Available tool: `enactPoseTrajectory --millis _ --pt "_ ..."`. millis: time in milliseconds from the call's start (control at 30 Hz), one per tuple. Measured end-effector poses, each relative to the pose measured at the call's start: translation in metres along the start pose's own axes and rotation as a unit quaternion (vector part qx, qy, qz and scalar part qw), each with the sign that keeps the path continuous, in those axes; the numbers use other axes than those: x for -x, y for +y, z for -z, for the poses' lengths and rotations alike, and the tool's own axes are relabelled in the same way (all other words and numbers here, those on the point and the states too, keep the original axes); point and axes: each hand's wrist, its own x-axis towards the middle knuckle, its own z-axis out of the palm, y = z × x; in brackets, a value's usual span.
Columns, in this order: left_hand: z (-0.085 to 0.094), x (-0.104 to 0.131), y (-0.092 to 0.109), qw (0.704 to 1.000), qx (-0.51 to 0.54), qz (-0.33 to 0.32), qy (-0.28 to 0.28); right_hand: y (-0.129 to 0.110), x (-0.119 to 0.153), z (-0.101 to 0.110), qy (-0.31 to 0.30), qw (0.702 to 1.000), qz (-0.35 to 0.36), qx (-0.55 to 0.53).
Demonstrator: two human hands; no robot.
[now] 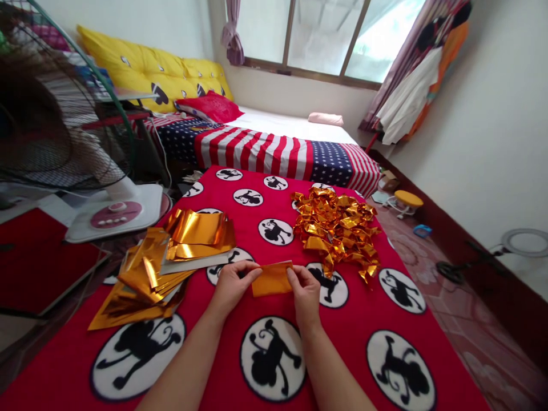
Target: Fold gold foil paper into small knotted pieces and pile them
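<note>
Between my two hands a small piece of gold foil paper (273, 279) is stretched out just above the red cloth. My left hand (233, 285) pinches its left edge between thumb and fingers. At the right edge, my right hand (305, 290) grips it the same way. To the left lies a loose stack of flat gold foil sheets (149, 279), with a curled bundle of foil (199, 231) behind it. A heap of folded gold foil pieces (336, 225) is spread on the cloth to the right, beyond my right hand.
A red cloth with monkey prints (342, 337) covers the table. An electric fan (115, 211) stands at the left. Behind are a bed with a striped, starred cover (265, 151) and a window (321, 40). A yellow stool (409, 198) and a ring light (524, 242) are at the right.
</note>
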Motion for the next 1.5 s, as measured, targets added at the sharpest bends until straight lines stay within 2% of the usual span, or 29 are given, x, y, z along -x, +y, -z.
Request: enactPoseTrajectory --millis 133,333,567,633,733,800,867,1000,1067,1167,1333,1500 --pt "-0.004 0.0 -0.001 1.0 -0.004 -0.017 0.001 -0.001 0.0 -0.001 0.005 1.0 -0.002 -0.013" --pt "-0.004 0.003 0.003 0.999 -0.005 -0.04 -0.006 0.003 0.0 0.0 0.045 0.999 -0.004 -0.004" --pt "-0.002 0.009 0.011 0.997 -0.062 -0.036 -0.032 -0.002 -0.002 0.0 0.055 0.994 0.003 0.095" --pt "-0.003 0.009 0.011 0.996 -0.081 -0.037 -0.016 -0.004 -0.004 0.0 0.048 0.99 0.01 0.13" --pt "-0.006 0.008 0.009 0.994 -0.095 -0.047 0.038 -0.005 -0.004 -0.001 0.033 0.989 0.014 0.143" --pt "-0.008 0.007 0.006 0.993 -0.083 -0.04 0.072 -0.005 -0.003 -0.001 0.029 0.99 0.015 0.135" --pt "-0.011 0.006 0.005 0.996 -0.039 -0.023 0.08 -0.005 -0.002 -0.001 0.052 0.991 0.02 0.12" --pt "-0.011 0.008 0.009 0.998 0.068 0.015 -0.011 -0.001 -0.005 0.002 0.136 0.988 0.025 0.066" --pt "-0.01 0.009 0.012 0.996 0.052 0.018 -0.067 0.002 -0.006 0.004 0.157 0.986 0.025 0.044" --pt "-0.01 0.011 0.016 0.994 0.001 0.008 -0.109 0.004 -0.008 0.004 0.179 0.983 0.029 0.041" --pt "-0.018 0.013 0.017 0.992 0.02 0.017 -0.124 0.003 -0.007 0.002 0.191 0.98 0.035 0.047" --pt "-0.023 0.014 0.017 0.995 -0.002 0.007 -0.102 0.002 -0.007 0.0 0.207 0.977 0.037 0.025"
